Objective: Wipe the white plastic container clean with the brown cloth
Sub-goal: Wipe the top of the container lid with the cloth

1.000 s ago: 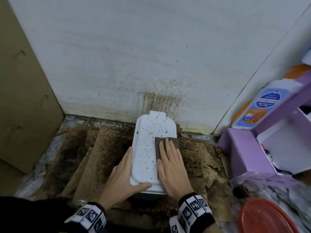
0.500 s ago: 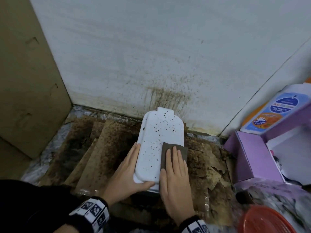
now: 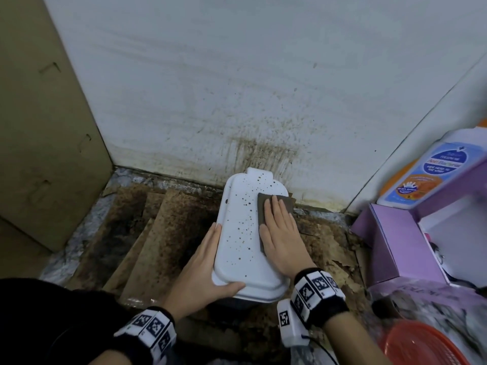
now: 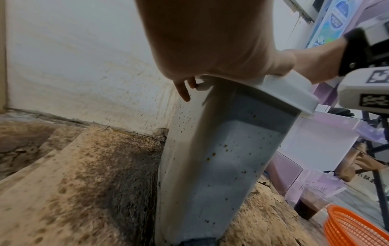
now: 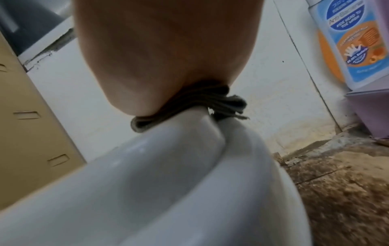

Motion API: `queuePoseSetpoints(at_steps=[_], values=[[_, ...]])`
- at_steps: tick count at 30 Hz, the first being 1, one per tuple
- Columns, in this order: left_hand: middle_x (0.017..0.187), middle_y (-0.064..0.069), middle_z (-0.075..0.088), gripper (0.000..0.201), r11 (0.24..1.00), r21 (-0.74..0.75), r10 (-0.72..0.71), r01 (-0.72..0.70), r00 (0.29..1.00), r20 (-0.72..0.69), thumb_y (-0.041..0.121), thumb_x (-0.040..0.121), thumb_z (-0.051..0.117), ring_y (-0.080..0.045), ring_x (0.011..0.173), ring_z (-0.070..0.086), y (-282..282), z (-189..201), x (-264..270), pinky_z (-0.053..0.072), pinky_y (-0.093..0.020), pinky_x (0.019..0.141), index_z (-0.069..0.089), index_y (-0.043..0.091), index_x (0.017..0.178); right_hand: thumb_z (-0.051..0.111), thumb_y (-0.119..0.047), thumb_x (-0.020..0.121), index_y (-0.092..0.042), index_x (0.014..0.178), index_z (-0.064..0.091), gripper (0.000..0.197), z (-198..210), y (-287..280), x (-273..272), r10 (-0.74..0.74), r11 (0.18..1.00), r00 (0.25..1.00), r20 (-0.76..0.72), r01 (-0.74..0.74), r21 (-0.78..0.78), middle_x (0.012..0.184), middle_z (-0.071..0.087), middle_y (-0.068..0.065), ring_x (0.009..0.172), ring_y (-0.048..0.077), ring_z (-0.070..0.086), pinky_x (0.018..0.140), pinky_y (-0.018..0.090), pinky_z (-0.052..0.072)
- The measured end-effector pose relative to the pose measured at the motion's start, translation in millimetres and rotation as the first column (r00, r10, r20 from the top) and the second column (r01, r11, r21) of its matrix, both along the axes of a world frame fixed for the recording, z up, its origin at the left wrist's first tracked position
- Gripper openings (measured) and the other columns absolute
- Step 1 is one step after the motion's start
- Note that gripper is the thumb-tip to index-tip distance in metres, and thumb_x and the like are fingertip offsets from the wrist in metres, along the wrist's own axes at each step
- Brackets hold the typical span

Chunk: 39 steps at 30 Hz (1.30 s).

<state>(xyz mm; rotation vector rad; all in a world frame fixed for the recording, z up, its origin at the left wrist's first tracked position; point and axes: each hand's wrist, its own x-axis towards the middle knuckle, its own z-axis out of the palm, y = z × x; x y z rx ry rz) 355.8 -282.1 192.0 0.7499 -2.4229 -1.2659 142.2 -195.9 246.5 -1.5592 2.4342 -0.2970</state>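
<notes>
A white plastic container (image 3: 245, 233), its lid speckled with brown spots, stands on soiled cardboard against the wall. My right hand (image 3: 279, 233) lies flat on the folded brown cloth (image 3: 263, 204) and presses it on the lid's far right part. The right wrist view shows the cloth (image 5: 200, 99) squeezed between the palm (image 5: 168, 50) and the lid (image 5: 147, 183). My left hand (image 3: 205, 267) rests straight-fingered along the container's left side, thumb laid over the lid's near edge. The left wrist view shows the spotted side wall (image 4: 210, 166) below the palm (image 4: 210, 41).
Stained brown cardboard sheets (image 3: 158, 233) cover the floor. A splattered white wall (image 3: 263, 154) rises just behind the container, a cardboard panel (image 3: 39, 127) at the left. At the right are a purple box (image 3: 395, 246), a soap bottle (image 3: 432, 172) and an orange basket (image 3: 421, 343).
My right hand slid the cloth back toward me, then forward toward the wall along the lid's right side. The left hand kept its place on the container.
</notes>
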Motion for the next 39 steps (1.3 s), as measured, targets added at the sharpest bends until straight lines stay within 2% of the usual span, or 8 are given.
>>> queuePoseSetpoints(at_steps=[5,9,15,20,23,28,32,39], values=[[0.163,0.033,-0.020,0.130,0.999,-0.040,0.014,-0.013,0.999,0.035,0.080,0.071,0.069,0.008,0.153,-0.003,1,1,1,0.024,-0.026,0.119,-0.015,0.037,0.160,-0.005,-0.051,0.094,-0.021,0.160,-0.009,0.072,-5,16,18,-0.009,0.999,1.000,0.009,0.010,-0.045,0.164,-0.024,-0.006,0.148,0.004,-0.029,0.127,0.034,-0.008],[0.162,0.034,-0.020,0.130,0.999,-0.027,0.026,-0.025,0.999,0.034,0.078,0.071,0.071,0.009,0.152,-0.003,3,1,2,0.025,-0.028,0.121,-0.015,0.039,0.159,0.005,-0.041,0.103,-0.021,0.157,-0.010,0.059,-12,47,55,-0.039,0.986,0.999,-0.003,0.038,-0.160,0.167,-0.017,-0.004,0.152,0.004,-0.022,0.126,0.032,-0.007],[0.163,0.034,-0.018,0.129,1.000,-0.004,0.028,-0.028,1.000,0.013,0.076,0.071,0.074,0.009,0.153,-0.004,4,-2,1,0.024,-0.034,0.124,-0.014,0.041,0.159,0.016,-0.037,0.108,-0.018,0.162,0.002,0.058,-23,78,84,-0.064,0.975,0.998,-0.004,0.062,-0.215,0.171,-0.003,-0.004,0.157,0.011,-0.007,0.125,0.035,0.001],[0.162,0.035,-0.020,0.129,1.000,-0.007,0.021,-0.021,1.000,0.014,0.077,0.072,0.072,0.009,0.152,-0.006,3,-2,0,0.025,-0.032,0.122,-0.016,0.040,0.159,0.010,-0.040,0.108,-0.022,0.160,-0.008,0.058,-9,73,69,0.004,0.989,1.000,0.013,-0.002,-0.147,0.167,-0.019,-0.011,0.154,0.006,-0.020,0.125,0.030,-0.008],[0.162,0.034,-0.019,0.129,1.000,0.003,0.021,-0.021,1.000,0.007,0.075,0.072,0.073,0.009,0.152,-0.006,3,-2,0,0.024,-0.032,0.123,-0.014,0.039,0.159,0.012,-0.038,0.109,-0.022,0.159,-0.013,0.058,-4,64,53,0.050,0.995,0.999,-0.011,-0.051,-0.085,0.165,-0.026,-0.010,0.151,0.005,-0.027,0.125,0.030,-0.010],[0.162,0.035,-0.019,0.128,1.000,0.020,0.011,-0.011,1.000,0.000,0.081,0.070,0.069,0.009,0.152,-0.006,2,1,0,0.025,-0.033,0.123,-0.014,0.040,0.159,0.016,-0.041,0.111,-0.025,0.158,-0.015,0.059,1,31,13,0.074,0.997,0.997,0.031,-0.073,-0.020,0.164,-0.028,-0.008,0.149,0.003,-0.030,0.122,0.024,-0.015],[0.161,0.036,-0.021,0.128,1.000,0.031,0.006,-0.007,1.000,0.017,0.082,0.070,0.068,0.009,0.152,-0.007,2,4,0,0.028,-0.038,0.123,-0.016,0.042,0.158,0.016,-0.041,0.110,-0.022,0.157,-0.017,0.060,2,-2,-23,0.100,0.994,0.994,0.051,-0.102,0.038,0.165,-0.027,-0.002,0.151,0.012,-0.028,0.127,0.034,-0.009],[0.161,0.036,-0.021,0.127,1.000,0.010,0.006,-0.007,1.000,0.028,0.078,0.073,0.071,0.008,0.153,-0.006,-2,5,-2,0.030,-0.040,0.122,-0.017,0.043,0.157,0.017,-0.040,0.110,-0.013,0.160,-0.010,0.062,10,-50,-63,0.092,0.990,0.995,0.040,-0.096,0.108,0.168,-0.020,0.005,0.155,0.019,-0.020,0.127,0.036,-0.007]])
